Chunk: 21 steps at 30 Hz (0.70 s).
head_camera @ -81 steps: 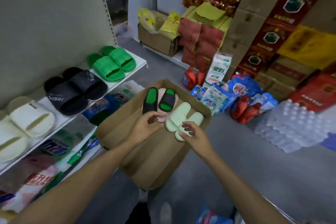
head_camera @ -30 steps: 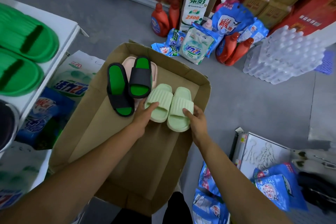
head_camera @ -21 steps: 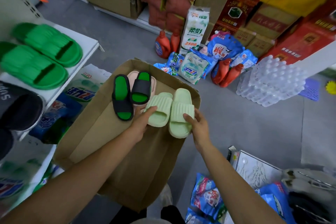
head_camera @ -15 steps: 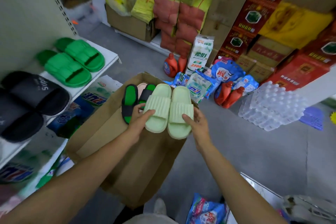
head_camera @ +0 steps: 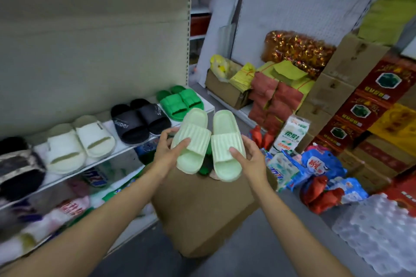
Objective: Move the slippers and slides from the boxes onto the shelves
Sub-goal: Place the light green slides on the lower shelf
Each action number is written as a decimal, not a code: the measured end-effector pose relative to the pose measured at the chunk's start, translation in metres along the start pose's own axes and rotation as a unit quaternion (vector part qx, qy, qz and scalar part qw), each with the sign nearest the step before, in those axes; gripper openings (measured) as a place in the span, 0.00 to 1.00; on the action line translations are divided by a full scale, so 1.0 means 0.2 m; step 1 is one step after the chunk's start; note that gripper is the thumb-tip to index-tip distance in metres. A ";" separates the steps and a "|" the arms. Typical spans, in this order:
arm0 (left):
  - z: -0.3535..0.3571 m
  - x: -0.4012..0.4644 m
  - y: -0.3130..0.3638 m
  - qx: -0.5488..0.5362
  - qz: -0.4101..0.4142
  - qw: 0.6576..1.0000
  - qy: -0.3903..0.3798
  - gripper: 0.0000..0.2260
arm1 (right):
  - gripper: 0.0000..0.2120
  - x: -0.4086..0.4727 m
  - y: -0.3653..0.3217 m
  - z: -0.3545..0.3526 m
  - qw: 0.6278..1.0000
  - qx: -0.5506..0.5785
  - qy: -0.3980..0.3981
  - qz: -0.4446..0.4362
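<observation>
I see that much of the cardboard box (head_camera: 202, 209) is covered by the things held above it. Inside it only a dark green piece (head_camera: 203, 170) and a small pink edge (head_camera: 213, 177) show between the two pale green slides; what kind of footwear they are I cannot tell. The left end of the shelf (head_camera: 126, 149) is blurred, and the dark pair (head_camera: 15, 171) there is hard to make out. The goods on the lower shelf are smeared too, so I read no labels there. On the top shelf only the cut-off bottoms of some pale items are visible.

The left hand (head_camera: 166, 153) grips the left pale green slide (head_camera: 191, 144) at its side, thumb on the ribbed strap, fingers curled under. The right hand (head_camera: 249, 157) grips the right pale green slide (head_camera: 225, 148) the same way from the other side. Both slides are lifted in the air above the box, side by side and touching, toes pointing away from me, just beside the shelf edge.

On the shelf stand, from left to right, the white slides (head_camera: 78, 144), the black slides (head_camera: 139, 121) with the word "Super", and the bright green slides (head_camera: 180, 102). To the right, on the floor, lie detergent bags (head_camera: 315, 164) and a pack of water bottles (head_camera: 378, 236).
</observation>
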<state>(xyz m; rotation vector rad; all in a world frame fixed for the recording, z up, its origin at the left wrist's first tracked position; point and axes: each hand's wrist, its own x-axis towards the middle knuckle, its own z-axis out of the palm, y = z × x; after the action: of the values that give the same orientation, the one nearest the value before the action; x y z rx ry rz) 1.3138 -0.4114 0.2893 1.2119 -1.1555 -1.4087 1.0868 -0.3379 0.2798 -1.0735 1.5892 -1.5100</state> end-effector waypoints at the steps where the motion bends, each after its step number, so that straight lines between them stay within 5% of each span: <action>1: -0.08 -0.03 0.02 -0.001 0.015 1.000 0.013 0.18 | 0.21 -0.02 -0.03 0.07 1.000 0.000 -0.015 -0.005; 21: -2.02 -1.22 0.09 -0.043 0.024 0.971 0.236 0.23 | 0.22 -1.20 -0.32 1.73 0.961 0.061 -0.267 0.019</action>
<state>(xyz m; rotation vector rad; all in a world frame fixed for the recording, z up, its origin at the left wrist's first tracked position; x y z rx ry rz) 1.7398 -0.2082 0.3092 1.3528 -0.7781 -1.0427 1.5057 -0.2682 0.2976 -1.2415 1.1178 -1.1446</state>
